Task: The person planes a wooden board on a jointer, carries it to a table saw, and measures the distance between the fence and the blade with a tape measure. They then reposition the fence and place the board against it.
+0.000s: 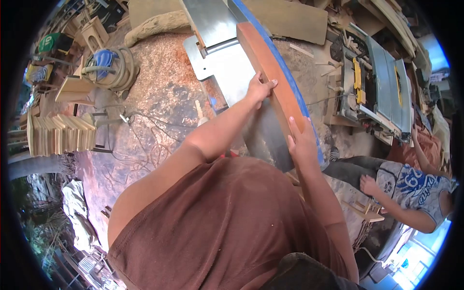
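A long reddish-brown wooden board (pixel 282 99) stands on edge on the metal bed of a jointer (pixel 212 24), beside its blue-edged fence (pixel 290 63). My left hand (pixel 261 89) grips the board near its middle, thumb across the top edge and the other fingers partly hidden. Nearer to me, my right hand (pixel 302 140) holds the board's near end, with its fingers along the side and top. The cutter gap of the machine (pixel 222 47) lies ahead and left of my hands. The board's underside is hidden.
Wood shavings (pixel 159 63) cover the floor to the left, with a cord and a blue shop vacuum with a coiled hose (pixel 104 63). Stacked wood pieces (pixel 63 133) stand at far left. On the right are a table saw (pixel 384 77) and another person (pixel 411 188).
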Action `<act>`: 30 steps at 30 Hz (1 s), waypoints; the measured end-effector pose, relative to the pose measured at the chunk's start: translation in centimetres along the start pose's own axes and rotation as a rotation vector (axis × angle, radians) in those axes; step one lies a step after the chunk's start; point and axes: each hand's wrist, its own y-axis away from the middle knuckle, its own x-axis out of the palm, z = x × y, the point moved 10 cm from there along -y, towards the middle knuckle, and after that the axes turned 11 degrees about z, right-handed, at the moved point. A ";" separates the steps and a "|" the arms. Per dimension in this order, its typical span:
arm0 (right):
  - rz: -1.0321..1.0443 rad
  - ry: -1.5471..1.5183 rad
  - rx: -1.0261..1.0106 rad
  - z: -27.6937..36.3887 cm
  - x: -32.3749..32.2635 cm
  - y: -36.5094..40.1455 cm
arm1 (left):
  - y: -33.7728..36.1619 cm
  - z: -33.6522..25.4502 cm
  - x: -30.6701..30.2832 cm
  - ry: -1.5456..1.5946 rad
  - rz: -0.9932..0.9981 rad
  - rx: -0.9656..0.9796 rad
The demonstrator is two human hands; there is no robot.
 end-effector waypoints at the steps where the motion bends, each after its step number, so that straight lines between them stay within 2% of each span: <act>1: -0.017 0.008 -0.011 0.0 0.2 -0.4 | -0.1 -0.5 -0.2 0.006 -0.005 0.005; 7: -0.046 0.028 -0.030 1.0 0.3 -3.5 | -2.0 -2.6 -1.9 0.025 0.008 0.039; 15: -0.075 0.050 -0.023 2.4 0.1 -8.5 | -6.5 -3.1 -6.0 0.033 -0.155 0.061; 16: -0.080 0.048 -0.024 2.6 0.1 -9.1 | -7.1 -2.8 -6.6 0.036 -0.154 0.066; 18: -0.084 0.051 -0.025 2.8 0.1 -10.2 | -8.0 -2.5 -5.9 0.044 0.006 0.096; 20: -0.092 0.060 -0.011 2.8 0.4 -11.5 | -8.1 -2.0 -6.4 0.056 -0.033 0.098; 22: -0.085 0.068 -0.007 3.3 0.4 -12.7 | -7.2 -2.1 -6.4 0.070 -0.065 0.099; 24: -0.075 0.079 -0.004 3.4 0.3 -14.1 | -5.5 -0.6 -5.4 0.040 0.006 -0.009; 26: -0.111 0.080 -0.010 3.8 0.2 -15.3 | -3.2 0.8 -3.6 0.184 0.058 0.084; 27: -0.110 0.082 -0.014 3.8 0.3 -16.3 | -1.6 2.1 -3.2 0.169 -0.015 -0.030; 29: -0.109 0.083 -0.016 3.9 0.6 -17.9 | -0.8 6.0 -1.4 0.275 0.163 -0.089; 30: -0.108 0.085 -0.021 4.1 0.6 -18.5 | 2.1 4.6 0.2 0.329 0.196 -0.077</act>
